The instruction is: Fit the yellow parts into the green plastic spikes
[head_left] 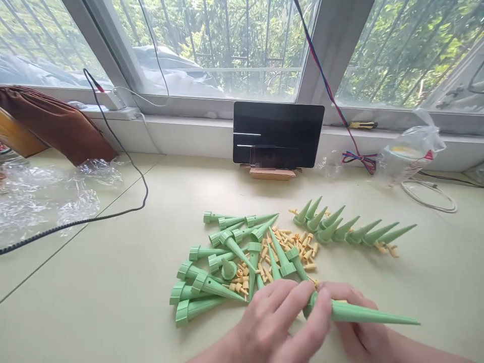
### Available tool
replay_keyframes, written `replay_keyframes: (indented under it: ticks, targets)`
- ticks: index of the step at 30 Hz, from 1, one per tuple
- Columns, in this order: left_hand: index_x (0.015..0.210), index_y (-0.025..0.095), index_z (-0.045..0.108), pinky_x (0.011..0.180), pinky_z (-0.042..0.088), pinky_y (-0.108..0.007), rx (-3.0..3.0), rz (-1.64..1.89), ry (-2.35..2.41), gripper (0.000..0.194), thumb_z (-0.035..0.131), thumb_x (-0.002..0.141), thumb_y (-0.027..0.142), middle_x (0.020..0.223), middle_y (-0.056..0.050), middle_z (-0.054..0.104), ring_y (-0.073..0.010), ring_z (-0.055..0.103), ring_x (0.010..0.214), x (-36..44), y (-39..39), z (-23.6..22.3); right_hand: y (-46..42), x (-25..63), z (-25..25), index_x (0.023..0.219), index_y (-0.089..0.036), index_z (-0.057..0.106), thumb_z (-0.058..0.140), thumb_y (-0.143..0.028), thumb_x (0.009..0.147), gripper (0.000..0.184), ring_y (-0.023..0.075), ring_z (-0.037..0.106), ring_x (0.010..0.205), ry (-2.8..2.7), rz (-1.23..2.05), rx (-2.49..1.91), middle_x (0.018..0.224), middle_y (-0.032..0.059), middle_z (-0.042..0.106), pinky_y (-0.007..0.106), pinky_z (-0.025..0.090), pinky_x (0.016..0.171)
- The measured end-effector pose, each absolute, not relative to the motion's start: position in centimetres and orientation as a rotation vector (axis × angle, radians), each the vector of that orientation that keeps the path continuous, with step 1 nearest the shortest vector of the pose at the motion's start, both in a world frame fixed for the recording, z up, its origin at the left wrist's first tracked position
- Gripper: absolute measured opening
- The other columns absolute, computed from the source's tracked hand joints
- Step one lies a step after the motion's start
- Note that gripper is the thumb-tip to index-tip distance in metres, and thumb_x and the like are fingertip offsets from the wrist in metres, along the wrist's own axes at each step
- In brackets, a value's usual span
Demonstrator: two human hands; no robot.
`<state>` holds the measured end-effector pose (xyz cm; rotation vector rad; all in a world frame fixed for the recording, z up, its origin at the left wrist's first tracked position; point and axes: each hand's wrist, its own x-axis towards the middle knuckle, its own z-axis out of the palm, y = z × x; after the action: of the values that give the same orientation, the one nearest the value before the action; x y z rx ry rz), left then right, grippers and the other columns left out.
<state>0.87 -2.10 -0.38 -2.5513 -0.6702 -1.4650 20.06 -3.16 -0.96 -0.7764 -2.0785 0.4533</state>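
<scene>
Tabletop (94, 302): left fingers (297, 301) closed on, right fingers (350, 293) against 1 green spike (370, 314)

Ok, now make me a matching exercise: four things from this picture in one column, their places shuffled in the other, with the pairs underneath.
Things
1. Tablet
2. Utility knife
3. Green spike at lower right
4. Small yellow pieces

Places
A. Gripped in the person's left hand
B. In a loose heap among other green spikes
C. Propped up at the back of the table
D. Lying on the window ledge

Pairs: 1-C, 2-D, 3-A, 4-B
</scene>
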Motion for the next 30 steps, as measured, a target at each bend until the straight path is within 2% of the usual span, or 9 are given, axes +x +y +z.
replay_keyframes:
  ticks: [3, 5, 10, 13, 15, 18, 23, 26, 30]
  targets:
    - [0.115, 0.005, 0.063, 0.058, 0.053, -0.032, -2.56, -1.553, -0.682, 0.035, 0.063, 0.08, 0.01, 0.088, -0.014, 0.073, -0.0204, 0.066, 0.073, 1.1, -2.3, -0.4, -3.1, 20.2, -1.3, 0.103, -0.027, 0.049, 0.029, -0.023, 0.104, 0.02, 0.0167, 0.057, 0.05, -2.09, 0.53, -0.734, 0.065, 0.0018, 0.06, 0.03, 0.049, 0.05]
    - [0.117, 0.005, 0.061, 0.058, 0.053, -0.033, -2.57, -1.613, -0.687, 0.036, 0.061, 0.082, 0.009, 0.088, -0.015, 0.072, -0.0214, 0.066, 0.073, 1.2, -2.4, -0.3, -3.0, 20.1, -1.5, 0.108, -0.027, 0.048, 0.029, -0.023, 0.103, 0.02, 0.0174, 0.057, 0.052, -2.088, 0.519, -0.725, 0.069, 0.0029, 0.061, 0.031, 0.048, 0.05]
    - [0.126, 0.007, 0.056, 0.066, 0.054, -0.035, -2.668, -1.559, -0.728, 0.04, 0.057, 0.086, 0.005, 0.097, -0.017, 0.071, -0.0228, 0.067, 0.083, 1.0, -2.4, -0.2, -2.7, 19.6, -1.1, 0.112, -0.027, 0.048, 0.029, -0.018, 0.102, 0.024, 0.0166, 0.053, 0.049, -2.061, 0.502, -0.73, 0.067, 0.0008, 0.059, 0.03, 0.042, 0.047]
    - [0.126, 0.008, 0.057, 0.071, 0.056, -0.035, -2.69, -1.475, -0.744, 0.041, 0.056, 0.086, 0.001, 0.104, -0.019, 0.071, -0.0228, 0.067, 0.089, 0.6, -1.9, -0.2, -2.4, 19.3, -1.1, 0.116, -0.026, 0.048, 0.03, -0.017, 0.102, 0.026, 0.0165, 0.054, 0.051, -1.986, 0.576, -0.689, 0.071, 0.0016, 0.061, 0.029, 0.043, 0.048]
    - [0.127, 0.008, 0.056, 0.073, 0.056, -0.035, -2.673, -1.454, -0.732, 0.041, 0.056, 0.087, 0.0, 0.107, -0.019, 0.07, -0.0229, 0.067, 0.091, 0.4, -1.4, -0.2, -2.1, 19.2, -1.4, 0.111, -0.027, 0.051, 0.033, -0.017, 0.101, 0.023, 0.0174, 0.056, 0.056, -1.972, 0.585, -0.724, 0.072, 0.0022, 0.062, 0.029, 0.043, 0.051]
    - [0.131, 0.012, 0.054, 0.073, 0.056, -0.034, -2.664, -1.413, -0.714, 0.042, 0.057, 0.089, 0.005, 0.108, -0.017, 0.071, -0.023, 0.068, 0.092, 0.3, -0.6, -0.3, -1.9, 19.2, -2.1, 0.103, -0.026, 0.053, 0.034, -0.014, 0.101, 0.023, 0.0142, 0.046, 0.051, -1.921, 0.67, -0.759, 0.068, -0.0005, 0.057, 0.028, 0.038, 0.049]
    - [0.136, 0.013, 0.051, 0.073, 0.055, -0.036, -2.635, -1.324, -0.647, 0.048, 0.058, 0.089, 0.005, 0.108, -0.016, 0.071, -0.025, 0.068, 0.094, 0.0, 0.1, 0.0, -1.5, 19.3, -2.9, 0.099, -0.023, 0.053, 0.035, -0.015, 0.101, 0.019, 0.0127, 0.041, 0.051, -1.871, 0.694, -0.751, 0.066, -0.0018, 0.05, 0.027, 0.036, 0.05]
    - [0.137, 0.016, 0.051, 0.069, 0.055, -0.034, -2.612, -1.313, -0.624, 0.05, 0.055, 0.09, 0.004, 0.108, -0.015, 0.071, -0.0234, 0.068, 0.09, 0.1, -0.3, 0.4, -1.4, 19.3, -3.0, 0.1, -0.023, 0.049, 0.034, -0.018, 0.1, 0.016, 0.0127, 0.04, 0.051, -1.867, 0.632, -0.688, 0.066, -0.0024, 0.048, 0.026, 0.035, 0.049]
    - [0.137, 0.016, 0.051, 0.076, 0.057, -0.031, -2.598, -1.461, -0.676, 0.049, 0.057, 0.089, 0.003, 0.111, -0.016, 0.069, -0.0218, 0.068, 0.097, 1.2, -2.0, 0.1, -1.6, 19.6, -2.9, 0.096, -0.023, 0.045, 0.031, -0.02, 0.1, 0.016, 0.0138, 0.041, 0.052, -1.926, 0.513, -0.59, 0.068, -0.0015, 0.048, 0.027, 0.035, 0.05]
